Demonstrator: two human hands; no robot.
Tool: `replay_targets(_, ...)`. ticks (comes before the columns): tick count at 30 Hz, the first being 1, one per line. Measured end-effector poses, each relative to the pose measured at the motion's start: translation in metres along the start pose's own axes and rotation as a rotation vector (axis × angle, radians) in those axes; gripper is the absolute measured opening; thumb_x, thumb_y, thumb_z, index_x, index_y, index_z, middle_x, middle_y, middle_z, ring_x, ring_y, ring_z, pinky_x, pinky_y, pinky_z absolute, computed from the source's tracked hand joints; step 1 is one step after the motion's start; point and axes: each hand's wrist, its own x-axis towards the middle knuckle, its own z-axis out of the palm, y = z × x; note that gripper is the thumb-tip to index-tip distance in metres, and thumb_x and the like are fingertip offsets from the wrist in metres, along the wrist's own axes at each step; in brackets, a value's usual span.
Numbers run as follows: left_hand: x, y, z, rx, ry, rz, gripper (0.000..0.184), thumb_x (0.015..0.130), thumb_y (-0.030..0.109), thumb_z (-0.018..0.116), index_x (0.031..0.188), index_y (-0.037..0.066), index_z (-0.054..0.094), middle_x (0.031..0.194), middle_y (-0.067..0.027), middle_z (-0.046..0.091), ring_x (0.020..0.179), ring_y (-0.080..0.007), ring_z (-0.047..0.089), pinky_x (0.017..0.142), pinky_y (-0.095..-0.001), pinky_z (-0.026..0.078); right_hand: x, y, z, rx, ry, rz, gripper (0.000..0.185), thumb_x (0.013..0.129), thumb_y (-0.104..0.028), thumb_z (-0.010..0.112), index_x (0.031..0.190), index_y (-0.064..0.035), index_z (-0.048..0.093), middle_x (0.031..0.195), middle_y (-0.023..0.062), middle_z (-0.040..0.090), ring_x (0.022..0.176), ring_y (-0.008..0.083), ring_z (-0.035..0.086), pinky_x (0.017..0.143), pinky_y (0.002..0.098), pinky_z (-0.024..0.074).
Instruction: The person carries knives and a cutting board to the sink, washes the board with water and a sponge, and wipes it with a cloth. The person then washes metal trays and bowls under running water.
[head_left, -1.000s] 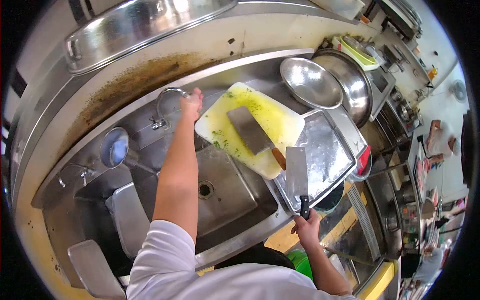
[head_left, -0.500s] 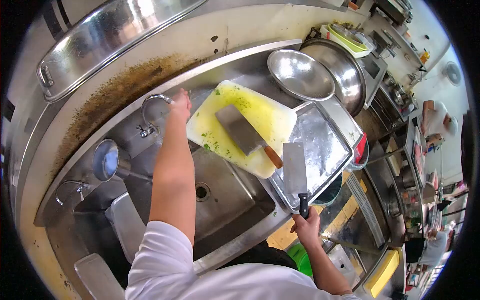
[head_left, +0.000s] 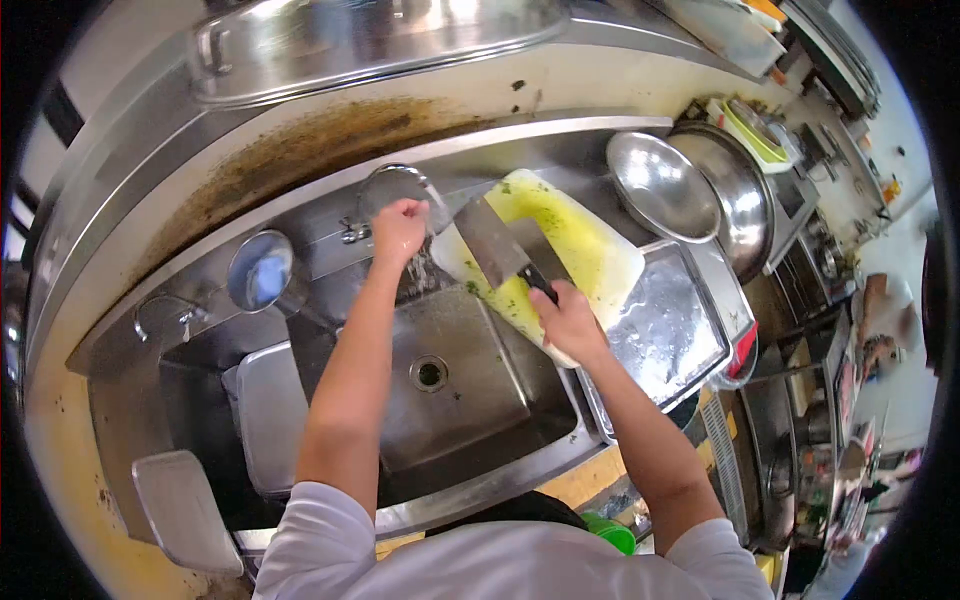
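Note:
My right hand grips a cleaver by its black handle. Its broad blade points up and left, over the left part of the cutting board. The board is white, stained yellow and dotted with green bits. A second cleaver lies on it, partly hidden behind the first blade and my hand. My left hand is closed, its fingers curled, beside the curved faucet. Water runs down between that hand and the held blade, splashing at the sink's back edge. Nothing shows in my left fist.
Below my arms is a steel sink basin with a drain. A metal tray lies right of the board, with a steel bowl behind. A steel pot and a second faucet are at left.
My right hand has carried the black-handled cleaver from beside the tray to the board's left side, near the water. My left fingers have curled in. The view has shifted, and water now shows running.

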Motion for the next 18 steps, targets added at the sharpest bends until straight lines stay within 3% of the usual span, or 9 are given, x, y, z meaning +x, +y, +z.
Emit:
replay_targets(4,-0.018,-0.035,-0.017,0.148,0.135,0.09,0.022,0.084,0.025,0.073,0.09,0.005,0.076,0.084,-0.0156,0.074,0.078,-0.0309,0.072,0.072,-0.0392,0.055,0.058,-0.049,0.03,0.08,-0.191,0.082,0.037,0.095,-0.028,0.063,0.085,0.0073,0.06,0.062,0.0125,0.06,0.048,0.0212,0.061,0.047,0.0372,0.0498)
replay_targets(7,-0.035,-0.026,-0.028,0.046,0.077,-0.025,0.02,0.083,0.023,0.073,0.092,0.006,0.077,0.085,-0.0149,0.074,0.079,-0.0294,0.072,0.073,-0.0381,0.056,0.077,-0.067,0.048,0.093,-0.213,0.108,0.031,0.096,-0.024,0.062,0.093,0.0061,0.061,0.066,0.0081,0.058,0.046,0.0152,0.055,0.044,0.0325,0.0469)
replay_targets(10,-0.044,-0.024,-0.009,-0.036,0.059,-0.016,0.025,0.086,0.027,0.072,0.1,0.006,0.076,0.087,-0.0152,0.074,0.079,-0.0289,0.073,0.072,-0.0378,0.056,0.078,-0.078,0.059,0.11,-0.153,0.083,0.03,0.094,-0.021,0.064,0.091,0.0089,0.059,0.068,0.0181,0.065,0.056,0.0267,0.067,0.052,0.0417,0.0545)
replay_targets(12,-0.049,-0.011,0.012,-0.12,0.019,-0.019,0.031,0.089,0.03,0.071,0.101,0.002,0.073,0.085,-0.0156,0.074,0.076,-0.0283,0.072,0.071,-0.0372,0.056,0.082,-0.054,0.077,-0.195,0.047,-0.242,0.024,0.093,-0.016,0.062,0.098,0.0065,0.057,0.074,0.0212,0.066,0.065,0.033,0.069,0.059,0.0451,0.0562)
replay_targets(13,-0.05,0.003,0.016,-0.291,-0.032,-0.167,0.031,0.09,0.03,0.071,0.1,0.001,0.072,0.083,-0.0145,0.073,0.075,-0.0277,0.072,0.07,-0.0378,0.056,0.079,-0.051,0.082,-0.348,0.151,-0.402,0.022,0.093,-0.014,0.061,0.101,0.0053,0.056,0.077,0.0228,0.067,0.069,0.0361,0.07,0.063,0.0468,0.057)
replay_targets(15,-0.047,0.027,0.023,-0.631,-0.142,-0.462,0.032,0.093,0.03,0.07,0.097,-0.002,0.069,0.079,-0.0123,0.07,0.074,-0.0267,0.07,0.068,-0.0388,0.055,0.071,-0.053,0.087,-0.502,0.117,-0.415,0.022,0.092,-0.01,0.059,0.107,0.0027,0.051,0.086,0.0251,0.065,0.077,0.0413,0.069,0.069,0.0494,0.0568)
replay_targets(18,-0.027,0.002,0.056,-1.014,-0.167,-0.573,0.029,0.094,0.025,0.07,0.096,-0.004,0.065,0.085,-0.0107,0.066,0.071,-0.0225,0.065,0.066,-0.0376,0.053,0.058,-0.058,0.089,-0.673,0.073,-0.409,0.028,0.089,-0.011,0.063,0.108,-0.0002,0.046,0.098,0.0277,0.061,0.086,0.0455,0.066,0.074,0.0528,0.0548)
